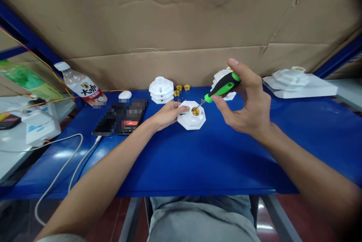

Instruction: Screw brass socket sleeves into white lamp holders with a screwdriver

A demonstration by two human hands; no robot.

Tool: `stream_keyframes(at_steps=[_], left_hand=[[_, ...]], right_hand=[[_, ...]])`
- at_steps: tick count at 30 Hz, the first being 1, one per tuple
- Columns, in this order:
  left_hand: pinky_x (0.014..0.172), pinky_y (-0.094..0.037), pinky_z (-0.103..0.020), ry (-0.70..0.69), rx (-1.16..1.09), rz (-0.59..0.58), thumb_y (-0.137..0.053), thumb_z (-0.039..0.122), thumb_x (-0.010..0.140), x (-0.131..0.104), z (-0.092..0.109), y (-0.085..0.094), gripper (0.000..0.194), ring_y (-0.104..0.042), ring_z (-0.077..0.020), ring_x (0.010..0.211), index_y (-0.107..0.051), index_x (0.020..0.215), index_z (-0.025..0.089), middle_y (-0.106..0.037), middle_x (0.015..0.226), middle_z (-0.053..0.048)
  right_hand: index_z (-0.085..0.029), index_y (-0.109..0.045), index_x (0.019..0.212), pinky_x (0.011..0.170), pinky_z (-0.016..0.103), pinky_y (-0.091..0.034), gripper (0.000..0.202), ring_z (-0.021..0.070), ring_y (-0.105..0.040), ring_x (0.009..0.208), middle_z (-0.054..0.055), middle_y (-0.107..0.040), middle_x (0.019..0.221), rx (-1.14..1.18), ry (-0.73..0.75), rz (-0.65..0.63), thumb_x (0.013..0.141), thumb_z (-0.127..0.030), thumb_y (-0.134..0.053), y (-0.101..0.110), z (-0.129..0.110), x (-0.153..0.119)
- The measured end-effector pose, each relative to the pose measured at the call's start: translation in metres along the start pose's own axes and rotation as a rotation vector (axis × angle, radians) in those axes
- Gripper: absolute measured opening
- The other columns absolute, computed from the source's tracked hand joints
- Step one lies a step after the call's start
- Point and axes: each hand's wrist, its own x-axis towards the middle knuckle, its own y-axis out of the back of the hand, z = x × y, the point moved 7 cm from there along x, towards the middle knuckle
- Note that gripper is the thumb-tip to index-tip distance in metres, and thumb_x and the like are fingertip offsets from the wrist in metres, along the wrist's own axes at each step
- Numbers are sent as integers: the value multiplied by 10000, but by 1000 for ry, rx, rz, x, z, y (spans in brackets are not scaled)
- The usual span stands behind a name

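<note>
My left hand [168, 115] grips the left edge of a white octagonal lamp holder [191, 122], its thumb lying on top. A brass threaded sleeve [195, 111] sits in the round socket at its middle. In my right hand [250, 102] is a green and black screwdriver [223, 86], pinched between thumb and fingers. The shaft slants down to the left, and its tip reaches into the brass sleeve. What the tip touches inside is too small to make out. Several loose brass sleeves [177, 93] lie on the blue table behind the lamp holder.
White lamp holder bases are stacked [161, 90] at the back, with another stack [220, 78] behind the screwdriver. At right, lamp holders rest on a white box [311, 85]. Two phones [132, 115], a cable [82, 159], a white mouse-like object [125, 95] and a bottle [82, 83] are at left.
</note>
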Motion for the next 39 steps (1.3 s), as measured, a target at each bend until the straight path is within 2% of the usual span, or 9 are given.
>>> stream_keyframes(at_steps=[6,12,16,21,24,27,31,35,39], left_hand=[[818,-582,-322,1,-14,4,-773,222,934,0,0,0,149,-756,-192,823,-761,931,74,-799,957,-165],[818,-575,-310,1,-12,0,-755,204,942,-1,2,-3,135,-754,-190,829,-781,955,72,-807,969,-167],[822,-575,-314,9,-17,-3,-747,198,943,-1,1,-3,138,-757,-195,837,-786,971,69,-807,961,-168],[835,-570,-333,-5,-32,-2,-775,201,920,0,1,-1,127,-747,-192,808,-773,902,75,-800,939,-164],[839,-568,-332,-4,-34,-5,-776,198,920,0,1,-2,130,-751,-200,834,-773,906,68,-799,939,-169],[853,-569,-336,2,-35,-1,-787,205,918,0,1,-2,140,-752,-198,833,-773,920,66,-800,951,-169],[826,-564,-324,0,-33,6,-773,201,928,1,1,-2,138,-750,-197,828,-770,911,64,-800,944,-168],[806,-563,-316,2,-30,8,-749,188,941,1,1,-2,137,-743,-190,806,-765,882,67,-797,908,-162],[774,-561,-305,-6,-24,8,-762,203,935,-1,2,-3,127,-743,-191,803,-773,907,79,-801,907,-156]], right_hand=[[-405,-287,1677,935,496,-710,835,294,-766,1160,57,-602,1560,69,-30,-75,963,-287,-704,-6,2,-2],[-401,-354,1656,907,438,-713,879,310,-703,1291,49,-604,1559,-47,3,10,907,-273,-796,0,-1,-2],[-401,-269,1684,948,494,-701,868,286,-756,1150,75,-584,1559,119,-58,-80,953,-281,-723,-8,6,-3],[-407,-366,1649,870,489,-717,854,333,-716,1235,60,-574,1585,37,-19,12,913,-314,-789,-4,5,-4],[-416,-310,1666,911,506,-703,887,305,-736,1157,68,-632,1484,142,-59,-54,917,-276,-764,-9,6,-4],[-399,-303,1678,920,498,-699,895,282,-744,1110,83,-599,1504,158,-67,-70,914,-224,-734,-9,6,-2],[-362,-381,1655,747,419,-717,874,315,-722,1187,93,-563,1557,32,53,34,886,-299,-793,-2,-1,-1],[-384,-290,1679,867,511,-707,844,311,-751,1123,97,-571,1559,138,-33,-72,958,-340,-724,-10,3,-2],[-442,-370,1620,845,494,-715,753,325,-736,1184,56,-579,1560,50,-37,-14,964,-423,-740,-6,5,-3]])
